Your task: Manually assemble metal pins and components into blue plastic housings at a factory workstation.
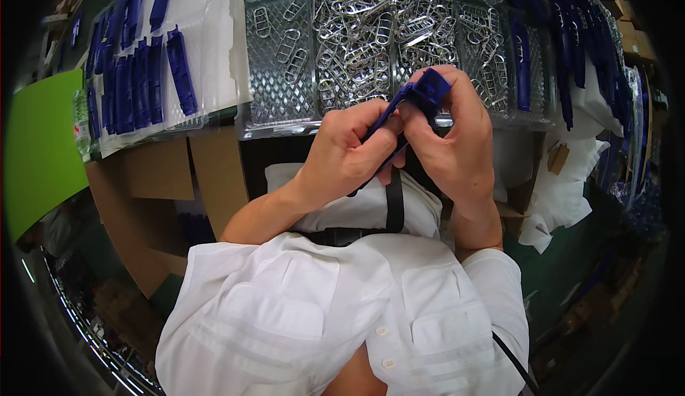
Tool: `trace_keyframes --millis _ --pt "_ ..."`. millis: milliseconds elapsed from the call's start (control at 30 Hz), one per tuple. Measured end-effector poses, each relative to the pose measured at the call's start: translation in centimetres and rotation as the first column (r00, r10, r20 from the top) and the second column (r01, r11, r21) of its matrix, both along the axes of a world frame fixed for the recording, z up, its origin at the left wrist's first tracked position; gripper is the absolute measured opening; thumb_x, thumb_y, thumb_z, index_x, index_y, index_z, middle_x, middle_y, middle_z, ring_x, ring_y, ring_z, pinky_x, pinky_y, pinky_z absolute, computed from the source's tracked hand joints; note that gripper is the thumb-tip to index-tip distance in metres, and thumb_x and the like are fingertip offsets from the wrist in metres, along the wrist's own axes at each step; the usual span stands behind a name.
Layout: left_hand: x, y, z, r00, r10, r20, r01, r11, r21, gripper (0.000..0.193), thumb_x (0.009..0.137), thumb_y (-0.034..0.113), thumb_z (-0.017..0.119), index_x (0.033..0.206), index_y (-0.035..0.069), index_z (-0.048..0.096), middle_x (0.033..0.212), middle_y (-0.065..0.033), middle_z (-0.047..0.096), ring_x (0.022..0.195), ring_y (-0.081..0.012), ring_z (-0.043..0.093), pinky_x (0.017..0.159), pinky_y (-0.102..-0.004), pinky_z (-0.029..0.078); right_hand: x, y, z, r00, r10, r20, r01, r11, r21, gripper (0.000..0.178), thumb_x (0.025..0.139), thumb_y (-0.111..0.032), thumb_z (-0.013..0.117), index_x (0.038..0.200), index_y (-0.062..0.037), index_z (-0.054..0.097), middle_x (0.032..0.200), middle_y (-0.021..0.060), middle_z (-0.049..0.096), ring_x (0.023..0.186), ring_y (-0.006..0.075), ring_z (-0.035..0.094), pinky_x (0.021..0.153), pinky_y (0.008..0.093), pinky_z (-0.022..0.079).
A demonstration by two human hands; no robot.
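Note:
A long dark blue plastic piece (430,88) with a hollow, wider end is held between both my hands, tilted with that end up and to the right. My left hand (346,145) pinches its narrower length, fingers curled round it. My right hand (460,146) grips the wide end, its thumb pressed at the inner side; whether a small part sits under the thumb is hidden. Just beyond my hands lies a clear textured plastic tray (278,126) with compartments, holding a heap of shiny metal oval links (349,32).
Several similar blue pieces (135,85) lie in a row on a white sheet at left; more blue pieces (571,36) stand at right. Below the bench are an open cardboard box (135,217) and a white bag (560,200). A green panel (43,146) and clear bottle (80,121) are far left.

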State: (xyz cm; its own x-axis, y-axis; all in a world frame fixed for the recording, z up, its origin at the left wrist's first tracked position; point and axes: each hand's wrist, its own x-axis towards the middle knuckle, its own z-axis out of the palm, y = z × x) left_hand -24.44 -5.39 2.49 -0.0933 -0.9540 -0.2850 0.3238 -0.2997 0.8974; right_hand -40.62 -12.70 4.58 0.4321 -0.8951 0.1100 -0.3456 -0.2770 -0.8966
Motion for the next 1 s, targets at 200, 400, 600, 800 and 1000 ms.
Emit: trace_keyframes --millis 200,400,600,800,1000 --pt "1.6 -0.2 0.5 0.972 -0.110 0.208 0.134 0.985 -0.106 0.025 0.107 0.014 0.054 0.120 -0.004 0.065 0.094 -0.0092 0.071 0.083 -0.0134 0.069 0.068 -0.0255 0.057 -0.2 -1.1 -1.0 0.951 0.000 0.309 -0.058 0.982 0.179 0.026 0.087 0.003 0.074 0.109 0.0007 0.061 0.105 0.0111 0.068 0.092 0.0191 0.067 0.081 0.0318 0.055" --pt "3.3 1.5 2.5 0.947 -0.202 0.251 0.261 0.938 -0.230 0.046 0.103 0.018 0.061 0.143 -0.005 0.058 0.122 -0.0162 0.069 0.098 -0.0197 0.069 0.086 -0.0304 0.055 -2.4 -0.8 -1.1 0.677 0.027 0.735 -0.243 0.951 0.189 0.026 0.087 0.002 0.078 0.109 0.0019 0.065 0.114 0.0216 0.066 0.103 0.0243 0.066 0.090 0.0364 0.055" --pt "2.7 1.4 3.6 0.870 0.001 0.493 0.244 0.869 -0.431 0.055 0.091 0.015 0.077 0.139 -0.005 0.060 0.116 -0.0184 0.069 0.094 -0.0243 0.068 0.083 -0.0306 0.053 -3.2 -1.8 -0.8 0.700 0.146 0.699 -0.279 0.957 0.079 0.028 0.087 0.000 0.077 0.113 0.0054 0.067 0.116 0.0241 0.068 0.108 0.0286 0.069 0.091 0.0366 0.055" --pt "2.2 1.4 3.4 0.810 0.167 0.562 0.203 0.819 -0.536 0.062 0.081 0.008 0.087 0.136 -0.005 0.062 0.113 -0.0183 0.070 0.095 -0.0255 0.069 0.081 -0.0322 0.055 -3.0 -1.9 -0.7 0.730 0.127 0.671 -0.258 0.961 0.099 0.035 0.083 -0.008 0.083 0.111 0.0038 0.067 0.111 0.0244 0.067 0.102 0.0289 0.068 0.087 0.0371 0.054" --pt "2.0 1.4 3.5 0.796 0.195 0.573 0.197 0.811 -0.551 0.061 0.080 0.006 0.087 0.135 -0.005 0.063 0.113 -0.0191 0.069 0.095 -0.0262 0.070 0.081 -0.0320 0.056 -3.2 -2.0 -1.9 0.721 0.114 0.684 -0.274 0.953 0.130 0.035 0.084 -0.009 0.083 0.112 0.0036 0.067 0.111 0.0232 0.067 0.103 0.0285 0.067 0.087 0.0362 0.054"
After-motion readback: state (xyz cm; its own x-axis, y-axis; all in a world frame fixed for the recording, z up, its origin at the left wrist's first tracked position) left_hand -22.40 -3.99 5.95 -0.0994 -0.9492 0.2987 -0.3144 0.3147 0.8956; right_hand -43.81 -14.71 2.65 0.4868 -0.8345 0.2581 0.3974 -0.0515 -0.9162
